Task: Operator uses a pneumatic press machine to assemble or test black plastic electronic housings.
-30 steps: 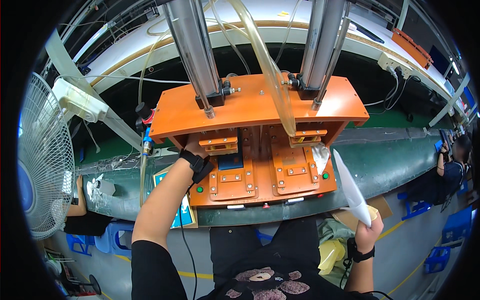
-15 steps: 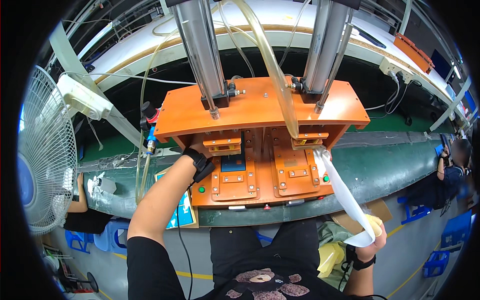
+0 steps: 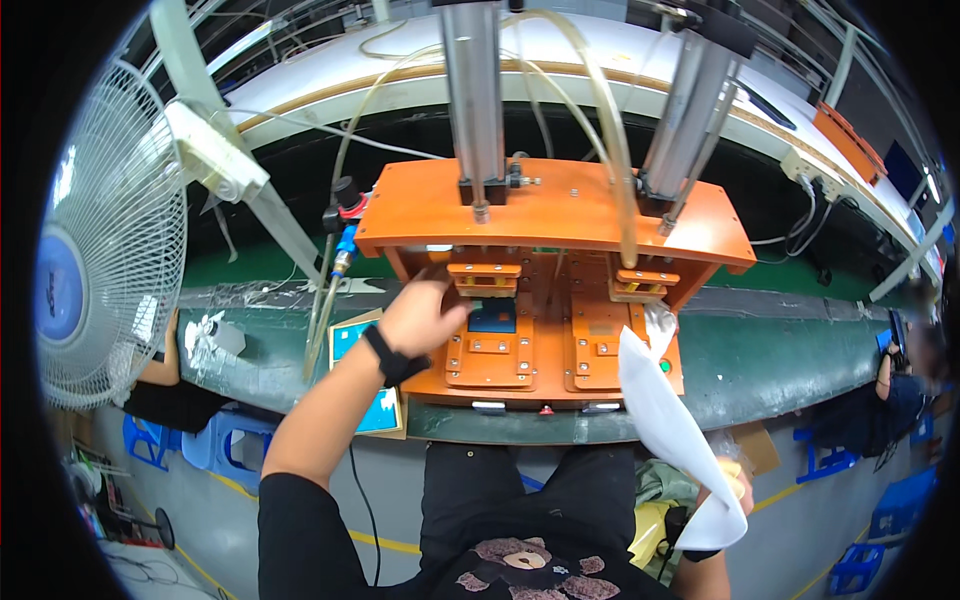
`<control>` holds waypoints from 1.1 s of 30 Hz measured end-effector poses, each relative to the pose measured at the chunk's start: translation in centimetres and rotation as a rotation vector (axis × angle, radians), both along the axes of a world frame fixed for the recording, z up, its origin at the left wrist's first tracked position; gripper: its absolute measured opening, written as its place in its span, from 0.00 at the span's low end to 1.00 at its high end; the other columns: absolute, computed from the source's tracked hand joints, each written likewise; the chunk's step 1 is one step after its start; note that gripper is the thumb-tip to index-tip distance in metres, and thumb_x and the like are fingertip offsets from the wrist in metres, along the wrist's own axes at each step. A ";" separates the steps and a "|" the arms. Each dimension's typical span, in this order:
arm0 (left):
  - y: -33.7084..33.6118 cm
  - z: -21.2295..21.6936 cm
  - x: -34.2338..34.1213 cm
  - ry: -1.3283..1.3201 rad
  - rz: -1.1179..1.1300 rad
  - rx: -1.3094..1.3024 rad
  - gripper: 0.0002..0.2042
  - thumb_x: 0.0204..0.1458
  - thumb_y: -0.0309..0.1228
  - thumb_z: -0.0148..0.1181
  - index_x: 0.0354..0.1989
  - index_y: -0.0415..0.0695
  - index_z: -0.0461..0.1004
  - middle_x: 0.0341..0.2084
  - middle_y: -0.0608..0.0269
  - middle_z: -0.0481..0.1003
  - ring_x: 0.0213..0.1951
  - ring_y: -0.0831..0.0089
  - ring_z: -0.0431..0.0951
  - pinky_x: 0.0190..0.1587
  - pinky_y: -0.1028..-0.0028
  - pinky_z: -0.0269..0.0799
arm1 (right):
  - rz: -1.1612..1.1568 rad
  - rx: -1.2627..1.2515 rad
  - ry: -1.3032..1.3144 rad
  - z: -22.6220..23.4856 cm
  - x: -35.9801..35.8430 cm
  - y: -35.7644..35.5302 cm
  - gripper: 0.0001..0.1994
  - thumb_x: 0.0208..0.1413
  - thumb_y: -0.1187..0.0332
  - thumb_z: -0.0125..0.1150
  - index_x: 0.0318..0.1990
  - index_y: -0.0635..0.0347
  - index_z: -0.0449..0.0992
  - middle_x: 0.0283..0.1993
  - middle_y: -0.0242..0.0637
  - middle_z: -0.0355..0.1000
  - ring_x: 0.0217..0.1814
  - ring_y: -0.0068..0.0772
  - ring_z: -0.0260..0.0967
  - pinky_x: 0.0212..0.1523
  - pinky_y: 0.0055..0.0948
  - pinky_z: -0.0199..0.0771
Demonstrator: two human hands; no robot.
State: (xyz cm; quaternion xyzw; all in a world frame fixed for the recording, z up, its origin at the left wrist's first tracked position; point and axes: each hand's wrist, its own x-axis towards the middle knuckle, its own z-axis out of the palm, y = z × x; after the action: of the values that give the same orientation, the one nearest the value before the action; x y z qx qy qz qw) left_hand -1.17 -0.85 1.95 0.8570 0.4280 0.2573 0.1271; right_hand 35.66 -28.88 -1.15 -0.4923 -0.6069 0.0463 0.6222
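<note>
My left hand [image 3: 422, 312] reaches to the left side of the orange two-station press [image 3: 560, 215], by the left press head [image 3: 484, 280]. Its thumb stands apart from the fingers, which are partly blurred, and I see nothing held in it. Close by, a dark blue flat piece [image 3: 491, 316] lies in the left fixture. At the lower right my right hand [image 3: 738, 485] is closed on a long white strip [image 3: 672, 425], which hides part of it. The strip slants up in front of the press's right end. Something pale yellow shows at the right fingers.
A tray of blue pieces [image 3: 380, 412] lies left of the press on the green bench [image 3: 760, 340]. A fan [image 3: 110, 240] stands at far left. Clear hoses [image 3: 607, 110] run to the cylinders. Yellow bags [image 3: 652, 525] lie below right. Other people sit at both sides.
My left hand has drawn back from behind the left press head, its fingers now showing. The white strip has swung nearer and looks broader. My view has shifted, moving the press rightward.
</note>
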 end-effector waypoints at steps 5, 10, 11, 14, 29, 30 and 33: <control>-13.2 -3.4 -6.2 -0.432 0.044 -0.431 0.12 0.58 0.29 0.58 0.49 0.39 0.75 0.36 0.59 0.80 0.38 0.70 0.81 0.39 0.72 0.76 | 0.558 -0.045 -0.120 1.3 -6.9 2.7 0.14 0.41 0.69 0.70 0.38 0.61 0.80 0.39 0.43 0.78 0.38 0.43 0.77 0.36 0.35 0.75; -25.1 -7.4 -12.7 -0.947 -0.027 -1.118 0.38 0.58 0.59 0.50 0.63 0.34 0.62 0.53 0.48 0.74 0.49 0.60 0.79 0.44 0.67 0.77 | 1.047 -0.102 -0.491 -0.1 -15.8 6.1 0.22 0.39 0.66 0.67 0.47 0.57 0.80 0.50 0.38 0.74 0.50 0.38 0.73 0.45 0.34 0.71; -26.2 -7.3 -12.7 -1.006 -0.069 -1.141 0.43 0.55 0.63 0.52 0.66 0.35 0.59 0.56 0.48 0.72 0.53 0.60 0.77 0.48 0.66 0.75 | 1.087 -0.143 -0.615 0.4 -17.5 6.8 0.22 0.38 0.66 0.66 0.47 0.56 0.80 0.50 0.37 0.73 0.52 0.38 0.71 0.46 0.34 0.70; -29.1 -9.5 -14.0 -1.254 0.020 -1.148 0.55 0.44 0.73 0.53 0.69 0.35 0.53 0.60 0.51 0.67 0.59 0.65 0.71 0.55 0.68 0.70 | 1.132 -0.173 -0.881 0.0 -22.6 8.7 0.18 0.42 0.68 0.61 0.44 0.56 0.80 0.47 0.33 0.72 0.49 0.35 0.68 0.44 0.33 0.68; -20.4 -13.7 -22.7 -1.559 0.579 -0.702 0.16 0.62 0.24 0.51 0.57 0.34 0.65 0.51 0.52 0.74 0.50 0.65 0.77 0.53 0.66 0.75 | 0.938 -0.175 -0.700 -5.1 -28.4 11.2 0.18 0.46 0.69 0.67 0.48 0.52 0.78 0.52 0.37 0.71 0.55 0.41 0.68 0.54 0.40 0.67; -18.4 -14.4 -22.9 -1.551 0.523 -0.734 0.16 0.62 0.24 0.51 0.58 0.33 0.65 0.51 0.52 0.74 0.50 0.65 0.77 0.53 0.66 0.74 | 0.932 -0.236 -0.697 -6.3 -27.2 11.3 0.17 0.46 0.70 0.67 0.47 0.52 0.78 0.50 0.35 0.72 0.53 0.40 0.69 0.52 0.39 0.68; -13.1 -15.4 -23.3 -1.471 0.382 -0.756 0.17 0.62 0.24 0.50 0.59 0.33 0.65 0.52 0.55 0.74 0.51 0.69 0.75 0.55 0.69 0.71 | 0.922 -0.333 -0.670 -8.8 -24.6 11.1 0.15 0.46 0.71 0.67 0.44 0.54 0.79 0.45 0.34 0.74 0.48 0.39 0.71 0.48 0.36 0.71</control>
State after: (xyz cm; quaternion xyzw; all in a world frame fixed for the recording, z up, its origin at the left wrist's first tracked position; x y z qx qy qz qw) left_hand -24.51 -13.91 -13.45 0.2843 0.4310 0.6060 0.6052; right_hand 11.05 -17.79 -9.95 -0.2567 -0.9060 0.2485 0.2268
